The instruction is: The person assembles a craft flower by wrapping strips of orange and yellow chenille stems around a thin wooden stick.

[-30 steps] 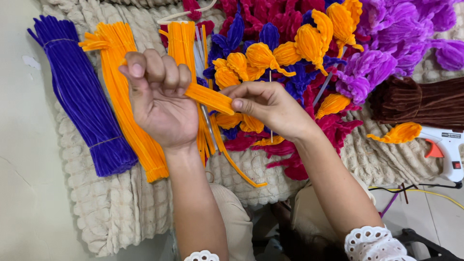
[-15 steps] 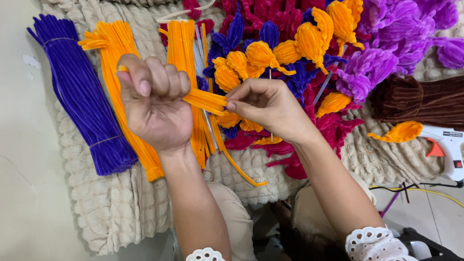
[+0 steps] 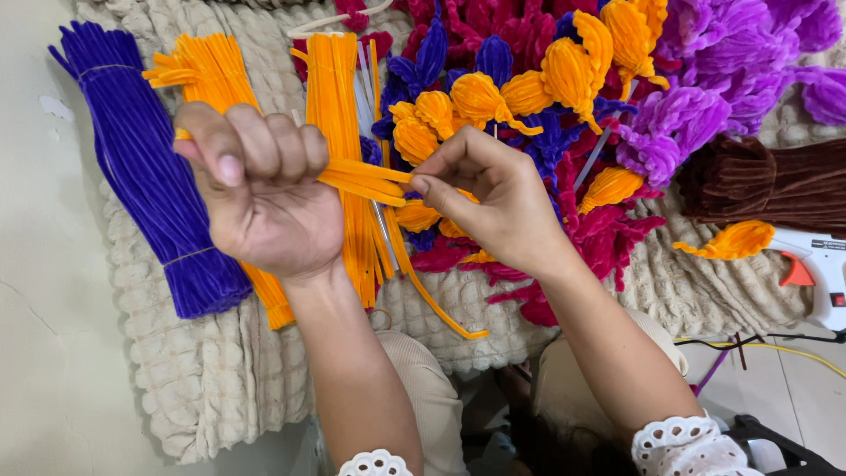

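The left hand [image 3: 260,189] is a closed fist, knuckles up, clamped around a small bunch of orange stems [image 3: 366,179]. The bunch leaves the fist on its right side and runs almost level toward the right hand [image 3: 493,203], tilting slightly down at the far end, so its long axis lies left to right between the two hands. A short stub of orange pokes out of the far left of the fist, by the index knuckle. The right hand is half closed: thumb and forefinger pinch the free ends of the same bunch, and the other fingers curl loosely behind them. The hands are near each other with only a short run of stems bare between them, and the bunch is held above the mat [image 3: 220,379], not resting on it. Under the hands lie two loose orange bundles [image 3: 339,97], set lengthwise away from the person and so crossing the held bunch nearly at right angles. A purple bundle [image 3: 145,176] lies left of the fist, also lengthwise. Beyond the right hand is a heap of finished flowers [image 3: 564,79] in orange, blue, magenta and violet. A brown bundle [image 3: 767,181] and a glue gun [image 3: 820,264] lie far right, well apart from both hands.
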